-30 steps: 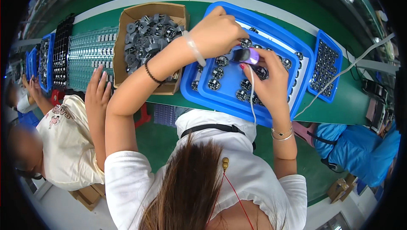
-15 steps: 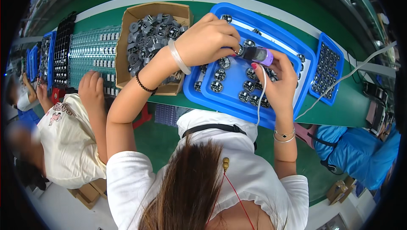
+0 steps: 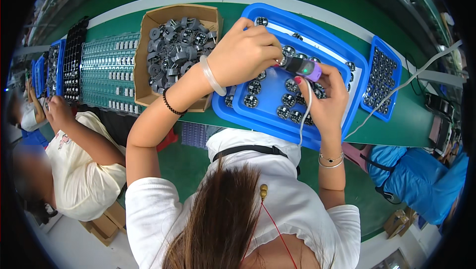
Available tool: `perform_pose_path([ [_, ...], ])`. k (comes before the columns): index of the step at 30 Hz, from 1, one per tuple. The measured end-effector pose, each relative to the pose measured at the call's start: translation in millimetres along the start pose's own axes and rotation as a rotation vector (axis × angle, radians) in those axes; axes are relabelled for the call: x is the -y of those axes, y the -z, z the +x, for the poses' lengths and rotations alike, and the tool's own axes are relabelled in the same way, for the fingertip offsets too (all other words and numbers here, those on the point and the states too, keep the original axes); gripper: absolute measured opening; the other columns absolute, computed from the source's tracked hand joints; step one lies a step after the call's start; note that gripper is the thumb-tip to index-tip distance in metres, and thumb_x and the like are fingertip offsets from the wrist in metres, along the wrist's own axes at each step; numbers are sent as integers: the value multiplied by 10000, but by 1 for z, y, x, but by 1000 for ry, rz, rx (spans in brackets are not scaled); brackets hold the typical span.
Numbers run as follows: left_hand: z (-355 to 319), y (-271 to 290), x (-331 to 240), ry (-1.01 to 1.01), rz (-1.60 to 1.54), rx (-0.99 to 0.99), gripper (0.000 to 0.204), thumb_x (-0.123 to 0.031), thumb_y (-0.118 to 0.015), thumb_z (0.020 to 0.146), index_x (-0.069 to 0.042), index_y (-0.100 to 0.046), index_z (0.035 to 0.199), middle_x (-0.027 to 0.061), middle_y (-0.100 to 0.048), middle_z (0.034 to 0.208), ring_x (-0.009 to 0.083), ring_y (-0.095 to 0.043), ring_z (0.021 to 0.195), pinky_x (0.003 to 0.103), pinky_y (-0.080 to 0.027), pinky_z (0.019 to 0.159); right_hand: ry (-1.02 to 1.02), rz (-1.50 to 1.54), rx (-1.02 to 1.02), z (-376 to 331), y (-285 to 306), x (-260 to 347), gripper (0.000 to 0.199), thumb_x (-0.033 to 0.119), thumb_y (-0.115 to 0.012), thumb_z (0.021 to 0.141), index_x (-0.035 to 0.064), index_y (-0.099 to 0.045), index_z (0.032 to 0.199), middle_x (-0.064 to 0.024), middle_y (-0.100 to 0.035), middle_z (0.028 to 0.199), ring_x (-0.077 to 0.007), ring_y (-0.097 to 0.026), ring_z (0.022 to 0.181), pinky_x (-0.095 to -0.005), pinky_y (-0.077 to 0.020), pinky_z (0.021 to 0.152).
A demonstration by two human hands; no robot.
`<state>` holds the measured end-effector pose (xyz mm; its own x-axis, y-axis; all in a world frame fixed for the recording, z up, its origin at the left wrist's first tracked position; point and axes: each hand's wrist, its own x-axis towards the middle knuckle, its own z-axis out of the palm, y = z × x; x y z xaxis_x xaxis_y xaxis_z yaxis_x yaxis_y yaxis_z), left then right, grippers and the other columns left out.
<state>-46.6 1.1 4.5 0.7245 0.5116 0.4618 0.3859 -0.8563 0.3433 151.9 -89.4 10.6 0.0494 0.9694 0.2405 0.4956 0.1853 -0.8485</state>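
My left hand (image 3: pixel 250 53) is closed at the fingertips on a small round circuit board (image 3: pixel 283 60), mostly hidden by the fingers. My right hand (image 3: pixel 328 95) grips a purple-and-black handheld device (image 3: pixel 310 70), its dark end up against that board. A green light glows on the device, and a white cable (image 3: pixel 304 120) hangs from it. Both hands are over a blue inner tray (image 3: pixel 270 90), where several round black boards (image 3: pixel 289 100) with pale centres lie. This tray rests in a larger blue tray (image 3: pixel 363 78).
Left of the trays, a cardboard box (image 3: pixel 141 78) holds many grey round parts with pins (image 3: pixel 173 53). Clear slotted trays (image 3: pixel 101 65) lie beyond it. A smaller blue tray (image 3: pixel 381 78) of round boards stands at the right. A co-worker (image 3: pixel 84 170) sits to my left.
A green light now shows on the device, which has tilted slightly. My hands stay close together in nearly the same place. The co-worker's arm has drawn back from the slotted trays.
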Motion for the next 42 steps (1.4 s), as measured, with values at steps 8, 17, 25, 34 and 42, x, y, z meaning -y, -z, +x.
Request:
perform_pose_path([
  [8, -3, -14, 7, -4, 117, 90, 56, -170, -701, 708, -148, -677, 754, -59, -610, 857, 145, -525, 896, 323, -356, 817, 28, 213, -234, -17, 10, -3, 300, 29, -728, 770, -15, -544, 1002, -67, -595, 935, -112, -575, 813, -231, -469, 744],
  [17, -1, -12, -1, 53, 19, 120, 156, -188, -697, 740, -151, -704, 891, -19, -614, 809, 158, -551, 825, 315, -349, 800, 114, -46, 60, -24, -22, 9, 321, 61, -790, 670, -12, -599, 919, -109, -616, 892, -170, -607, 738, -268, -506, 661],
  [25, -18, 34, 3, 176, -20, 154, 197, -154, -692, 764, -144, -688, 960, 2, -642, 860, 185, -564, 833, 327, -354, 817, 77, -61, 50, -25, -27, 7, 320, 44, -790, 679, -19, -597, 927, -113, -618, 899, -161, -618, 731, -259, -518, 659],
  [34, -22, 12, -12, 42, -115, 140, 75, -169, -710, 715, -163, -666, 776, -51, -594, 879, 151, -539, 880, 319, -347, 827, 18, 19, -13, -34, -9, -4, 315, 26, -764, 719, -15, -574, 967, -83, -601, 952, -141, -604, 828, -248, -493, 747],
  [42, -14, -8, -22, 2, 22, 268, 69, -174, -692, 731, -133, -669, 782, -27, -633, 808, 149, -551, 818, 326, -348, 818, 168, -53, -12, -49, 7, 4, 312, 49, -737, 734, -24, -556, 977, -106, -576, 935, -159, -554, 822, -267, -465, 741],
])
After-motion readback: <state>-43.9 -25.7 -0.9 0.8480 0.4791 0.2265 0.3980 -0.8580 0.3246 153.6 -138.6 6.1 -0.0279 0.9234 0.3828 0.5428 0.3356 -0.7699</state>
